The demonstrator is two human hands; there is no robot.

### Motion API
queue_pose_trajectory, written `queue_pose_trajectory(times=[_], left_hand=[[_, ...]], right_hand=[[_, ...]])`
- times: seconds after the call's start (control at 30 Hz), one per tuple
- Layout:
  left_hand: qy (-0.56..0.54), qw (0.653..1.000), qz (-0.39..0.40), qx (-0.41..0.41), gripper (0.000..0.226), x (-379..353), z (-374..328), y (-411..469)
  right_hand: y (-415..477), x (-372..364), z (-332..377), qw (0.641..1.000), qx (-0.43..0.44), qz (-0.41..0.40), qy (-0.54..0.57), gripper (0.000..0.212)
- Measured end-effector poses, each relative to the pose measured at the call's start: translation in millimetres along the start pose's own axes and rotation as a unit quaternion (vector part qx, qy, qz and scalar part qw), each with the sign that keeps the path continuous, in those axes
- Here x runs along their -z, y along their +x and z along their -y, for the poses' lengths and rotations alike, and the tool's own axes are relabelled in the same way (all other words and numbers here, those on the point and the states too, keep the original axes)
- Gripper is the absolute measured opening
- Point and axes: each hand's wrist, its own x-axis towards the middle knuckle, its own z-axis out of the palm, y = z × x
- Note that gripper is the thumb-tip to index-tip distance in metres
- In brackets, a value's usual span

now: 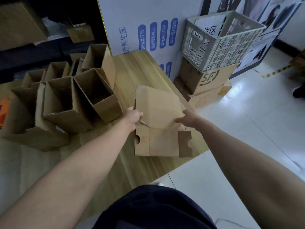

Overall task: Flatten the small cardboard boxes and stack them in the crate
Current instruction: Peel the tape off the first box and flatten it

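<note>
A nearly flattened brown cardboard box (158,113) lies over the right part of the wooden table (142,66), its notched end flaps toward me. My left hand (132,117) grips its left edge. On its right edge lies my right hand (188,119), the fingers curled over the cardboard. Several open, upright small boxes (97,95) stand on the left half of the table. The grey perforated plastic crate (217,42) sits at the upper right on stacked cartons; only a white printed sheet shows inside it.
Brown shipping cartons (209,80) are piled on the floor under the crate, next to the table's right edge. A white printed board (142,27) leans behind the table. Dark shelving with more cardboard (18,25) fills the upper left. White tiled floor (257,123) lies to the right.
</note>
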Motion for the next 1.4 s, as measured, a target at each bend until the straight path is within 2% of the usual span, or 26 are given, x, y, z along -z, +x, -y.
queue_pose_trajectory(times=[0.07, 0.1, 0.17, 0.2, 0.3, 0.4, 0.5, 0.57, 0.63, 0.77, 0.9, 1.07, 1.2, 1.3, 1.4], left_hand=[[0.069, 0.997, -0.016, 0.021, 0.041, 1, 9, 5], [0.125, 0.991, -0.025, 0.034, 0.053, 2, 13, 7], [0.247, 0.968, -0.024, 0.043, 0.083, 3, 22, 11], [0.320, 0.947, -0.015, 0.023, 0.090, 3, 25, 12], [0.456, 0.886, 0.046, -0.066, 0.078, 0, 34, 16], [0.521, 0.842, 0.122, -0.066, 0.069, -1, 43, 22], [0.552, 0.817, 0.158, -0.044, 0.073, 3, 49, 31], [0.577, 0.799, 0.167, -0.036, 0.074, 5, 52, 37], [0.606, 0.779, 0.157, -0.042, 0.073, 5, 55, 41], [0.637, 0.758, 0.123, -0.073, 0.073, 4, 62, 46], [0.650, 0.749, 0.106, -0.072, 0.076, -1, 58, 54], [0.646, 0.755, 0.082, -0.070, 0.076, -6, 52, 64], [0.619, 0.779, 0.071, -0.067, 0.076, -10, 51, 73], [0.577, 0.810, 0.076, -0.071, 0.078, -10, 47, 79], [0.546, 0.832, 0.077, -0.062, 0.085, -7, 49, 76]], right_hand=[[4, -6, -5, 1.000, -0.006, 0.023, -0.018, 0.071], [7, -9, -6, 0.999, -0.010, 0.032, -0.032, 0.072], [13, -14, -9, 0.997, -0.007, 0.048, -0.054, 0.072], [17, -17, -9, 0.997, -0.001, 0.055, -0.058, 0.073], [28, -26, -10, 0.995, 0.017, 0.075, -0.070, 0.075], [39, -35, -8, 0.987, 0.042, 0.084, -0.131, 0.075], [51, -45, -9, 0.974, 0.069, 0.105, -0.189, 0.074], [58, -51, -11, 0.963, 0.083, 0.124, -0.226, 0.076], [65, -55, -13, 0.948, 0.087, 0.155, -0.266, 0.087], [78, -57, -16, 0.924, 0.093, 0.182, -0.324, 0.104], [92, -56, -18, 0.927, 0.087, 0.174, -0.320, 0.113], [107, -58, -20, 0.932, 0.113, 0.126, -0.320, 0.112], [122, -50, -12, 0.924, 0.120, 0.113, -0.346, 0.108], [130, -44, -7, 0.914, 0.128, 0.106, -0.369, 0.107], [132, -42, -8, 0.909, 0.148, 0.093, -0.378, 0.105]])
